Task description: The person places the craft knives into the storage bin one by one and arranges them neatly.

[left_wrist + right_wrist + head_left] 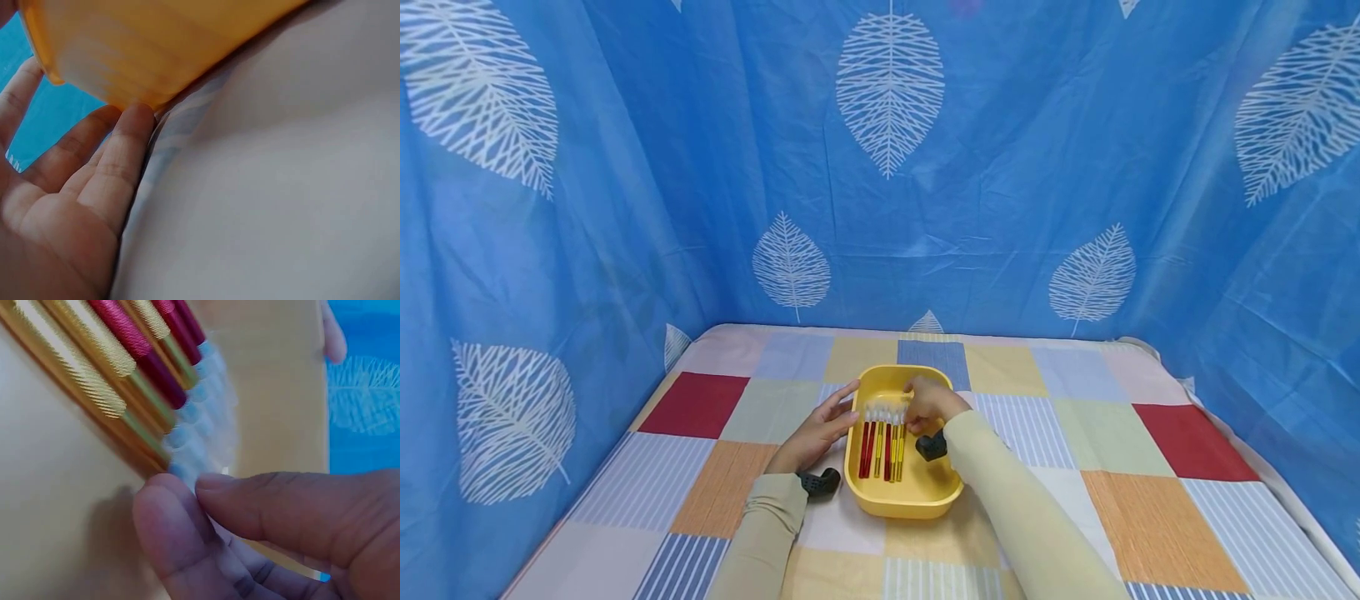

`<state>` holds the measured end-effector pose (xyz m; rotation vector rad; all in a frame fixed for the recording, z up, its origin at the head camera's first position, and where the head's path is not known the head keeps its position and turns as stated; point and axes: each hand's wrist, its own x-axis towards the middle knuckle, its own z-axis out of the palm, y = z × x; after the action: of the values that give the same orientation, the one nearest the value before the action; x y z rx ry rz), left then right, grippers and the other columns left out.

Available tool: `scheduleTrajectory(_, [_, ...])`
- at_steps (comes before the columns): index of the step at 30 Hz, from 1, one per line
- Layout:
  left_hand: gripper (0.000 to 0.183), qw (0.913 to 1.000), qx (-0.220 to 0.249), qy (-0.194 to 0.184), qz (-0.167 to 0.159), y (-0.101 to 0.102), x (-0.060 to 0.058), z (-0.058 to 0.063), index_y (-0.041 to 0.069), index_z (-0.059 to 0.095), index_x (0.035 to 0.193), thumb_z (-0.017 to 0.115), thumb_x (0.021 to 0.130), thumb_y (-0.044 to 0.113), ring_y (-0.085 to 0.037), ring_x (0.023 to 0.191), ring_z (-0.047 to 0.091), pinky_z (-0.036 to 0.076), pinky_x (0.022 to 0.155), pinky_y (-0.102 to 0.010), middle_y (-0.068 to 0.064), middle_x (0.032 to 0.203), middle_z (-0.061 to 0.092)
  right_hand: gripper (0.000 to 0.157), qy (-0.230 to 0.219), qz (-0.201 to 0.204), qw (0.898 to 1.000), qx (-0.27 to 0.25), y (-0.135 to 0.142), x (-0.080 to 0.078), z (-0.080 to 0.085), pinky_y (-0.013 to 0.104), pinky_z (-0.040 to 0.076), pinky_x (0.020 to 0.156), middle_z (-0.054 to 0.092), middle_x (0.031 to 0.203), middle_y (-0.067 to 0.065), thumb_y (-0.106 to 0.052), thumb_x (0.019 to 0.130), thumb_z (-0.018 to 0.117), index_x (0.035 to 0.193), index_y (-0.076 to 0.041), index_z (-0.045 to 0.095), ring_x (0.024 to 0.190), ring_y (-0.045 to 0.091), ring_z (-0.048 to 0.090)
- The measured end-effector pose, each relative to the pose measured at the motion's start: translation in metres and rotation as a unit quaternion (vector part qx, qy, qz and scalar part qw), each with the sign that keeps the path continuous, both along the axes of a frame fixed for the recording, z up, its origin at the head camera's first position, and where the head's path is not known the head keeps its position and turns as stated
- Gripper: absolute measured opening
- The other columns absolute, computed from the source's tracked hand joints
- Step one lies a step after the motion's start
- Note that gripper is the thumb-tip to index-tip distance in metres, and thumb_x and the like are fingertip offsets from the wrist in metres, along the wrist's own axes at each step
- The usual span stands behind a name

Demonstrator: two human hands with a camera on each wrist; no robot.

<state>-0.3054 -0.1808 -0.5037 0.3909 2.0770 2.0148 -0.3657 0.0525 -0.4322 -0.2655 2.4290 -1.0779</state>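
Observation:
A yellow plastic tray (904, 510) holds a row of slim craft knives, red (864, 452) and gold (899, 454), with knurled metal grips and clear caps pointing to the far side. Inside the tray, at the row's right end, my right hand (931, 402) pinches the capped tip of the nearest gold craft knife (81, 372) between thumb and forefinger. The fingers partly hide that cap. Against the tray's left outer wall rests my left hand (812, 437), its fingers extended and touching the side, as the left wrist view also shows.
A patchwork cloth (752, 454) covers the table under the tray. Blue curtains (985, 183) with white leaf prints hang behind and at both sides. Dark wrist devices (820, 483) sit on both wrists.

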Motion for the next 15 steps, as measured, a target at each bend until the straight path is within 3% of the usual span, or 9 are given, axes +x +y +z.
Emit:
scheduleTrajectory(4, [0.071,1.0,-0.003,0.001,0.0,0.0,-0.002,-0.001,0.015,0.021,0.175,0.056,0.114,0.016,-0.047,0.158,0.032,0.029,0.128,-0.062,-0.028,0.174,0.026,0.05,0.034,0.019,0.999,-0.016,0.006,0.0,0.007,0.029,0.064,0.064,0.073,0.091,0.022,0.008,0.101,0.065,0.15,0.011,0.051,0.058,0.013,0.067])
scheduleTrajectory(8, [0.071,1.0,-0.005,0.0,0.0,0.0,-0.003,-0.003,0.013,0.021,0.175,0.056,0.114,0.016,-0.048,0.158,0.032,0.029,0.127,-0.062,-0.029,0.174,0.025,0.037,0.05,0.022,0.995,-0.083,0.019,0.001,0.011,0.041,0.068,0.078,0.073,0.096,0.023,0.0,0.107,0.061,0.142,0.012,0.057,0.072,0.022,0.074])
scheduleTrajectory(11, [0.071,0.9999,-0.005,-0.004,0.008,0.0,-0.001,-0.003,0.014,0.023,0.174,0.058,0.113,0.016,-0.048,0.158,0.033,0.031,0.127,-0.062,-0.028,0.175,0.024,0.036,0.054,0.012,0.988,-0.147,0.032,0.004,0.012,0.048,0.066,0.088,0.07,0.107,0.028,-0.002,0.108,0.059,0.141,0.014,0.058,0.089,0.035,0.077])
scheduleTrajectory(15, [0.073,0.9991,-0.029,-0.004,0.032,0.0,0.004,0.002,0.016,0.023,0.175,0.061,0.112,0.019,-0.049,0.16,0.028,0.034,0.125,-0.063,-0.025,0.177,0.02,0.036,0.091,-0.012,0.971,-0.219,0.054,0.008,0.01,0.049,0.063,0.096,0.068,0.118,0.033,-0.004,0.111,0.056,0.14,0.016,0.058,0.109,0.047,0.073])
